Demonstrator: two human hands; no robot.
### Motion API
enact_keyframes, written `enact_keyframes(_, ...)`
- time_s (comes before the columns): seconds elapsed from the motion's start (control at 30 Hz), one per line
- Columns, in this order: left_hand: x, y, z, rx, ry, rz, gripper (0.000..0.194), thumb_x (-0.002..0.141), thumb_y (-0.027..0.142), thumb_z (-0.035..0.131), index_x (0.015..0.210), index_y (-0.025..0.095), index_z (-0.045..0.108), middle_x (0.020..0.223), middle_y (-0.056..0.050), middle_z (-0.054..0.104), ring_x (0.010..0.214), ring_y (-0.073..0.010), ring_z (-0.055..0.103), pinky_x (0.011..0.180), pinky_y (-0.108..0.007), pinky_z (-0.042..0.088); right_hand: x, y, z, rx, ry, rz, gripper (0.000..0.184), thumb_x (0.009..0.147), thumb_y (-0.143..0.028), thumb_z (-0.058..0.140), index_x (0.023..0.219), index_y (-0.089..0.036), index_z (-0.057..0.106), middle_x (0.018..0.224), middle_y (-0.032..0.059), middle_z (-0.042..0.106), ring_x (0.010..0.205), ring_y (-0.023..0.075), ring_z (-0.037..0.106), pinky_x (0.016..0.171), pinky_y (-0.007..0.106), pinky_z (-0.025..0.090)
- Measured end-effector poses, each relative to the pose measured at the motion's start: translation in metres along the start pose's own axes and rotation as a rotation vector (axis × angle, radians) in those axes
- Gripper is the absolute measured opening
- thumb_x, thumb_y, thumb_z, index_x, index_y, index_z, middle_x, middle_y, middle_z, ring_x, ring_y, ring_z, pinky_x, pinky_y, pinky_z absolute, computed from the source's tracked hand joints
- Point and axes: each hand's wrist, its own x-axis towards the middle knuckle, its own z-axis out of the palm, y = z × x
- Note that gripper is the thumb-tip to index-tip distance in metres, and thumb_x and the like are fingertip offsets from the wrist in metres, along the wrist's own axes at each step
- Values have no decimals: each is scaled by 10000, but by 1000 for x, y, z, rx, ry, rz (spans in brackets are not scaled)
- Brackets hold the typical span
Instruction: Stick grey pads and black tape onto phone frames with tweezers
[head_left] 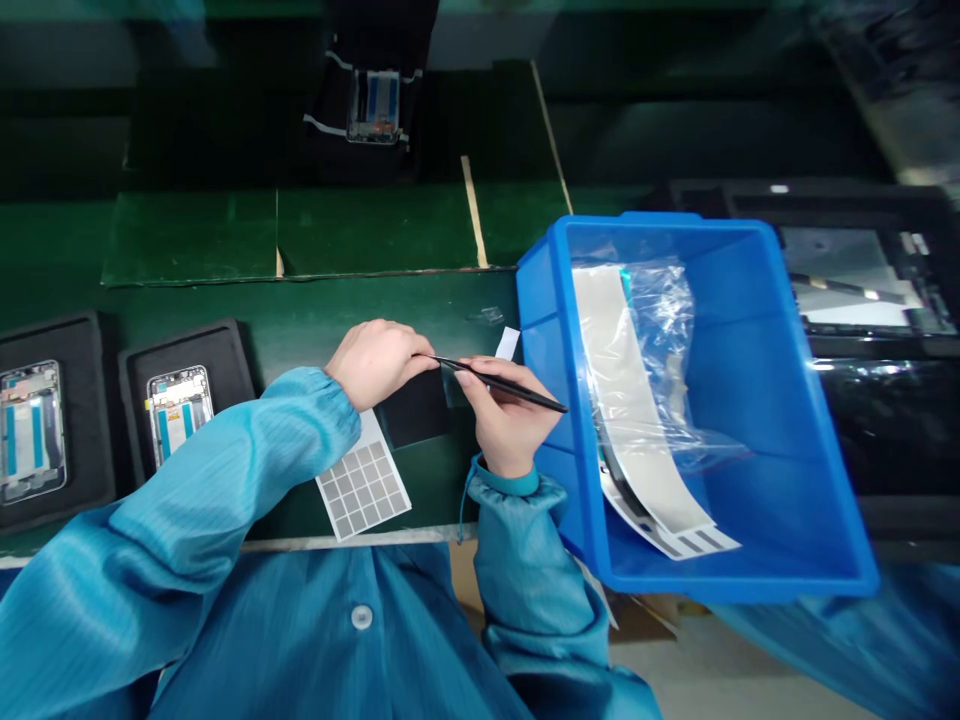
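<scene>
A pair of black tweezers (517,388) is held in my right hand (517,430), thumb and fingers closed round it, its tip pointing left. My left hand (384,360) pinches thumb and forefinger together right at that tip; whatever lies between them is too small to make out. Under the left wrist lies a white sheet of grey rectangular stickers (365,485), its upper part covered by the hand. Beside it on the green work surface is a dark square piece (411,412). A small white strip (508,343) lies just beyond my right hand.
Two black trays (94,400) at left carry open phone frames (180,400). A blue bin (574,400) at right holds sticker sheets (637,400) and clear plastic bags. Another phone frame (375,105) sits at the back on a black holder. Someone's blue sleeve (847,640) shows lower right.
</scene>
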Motion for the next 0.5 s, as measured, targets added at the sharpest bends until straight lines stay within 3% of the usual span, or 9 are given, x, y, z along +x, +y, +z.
enact_keyframes(0.3, 0, 6, 5, 131, 23, -30, 261, 991, 342, 533, 1010, 197, 750, 999, -73, 755, 978, -223, 675, 860, -348, 488, 3, -18, 6, -109, 141, 0, 145, 735, -259, 849, 818, -213, 739, 818, 29, 775, 775, 210, 761, 753, 381, 632)
enact_keyframes(0.4, -6, 7, -2, 152, 113, -48, 308, 946, 363, 614, 1159, 153, 688, 1164, -108, 715, 1107, -255, 626, 942, -372, 479, 6, -28, 15, -110, 171, 52, 175, 715, -269, 865, 828, -202, 750, 809, 31, 774, 733, 201, 752, 718, 361, 617)
enact_keyframes(0.5, -41, -5, -22, 179, 265, -116, 493, 907, 342, 667, 1329, 106, 572, 1336, -142, 632, 1201, -288, 571, 1010, -402, 463, 2, -40, 37, -22, 108, 176, 199, 726, -297, 861, 856, -195, 750, 746, 17, 760, 656, 180, 734, 658, 328, 595)
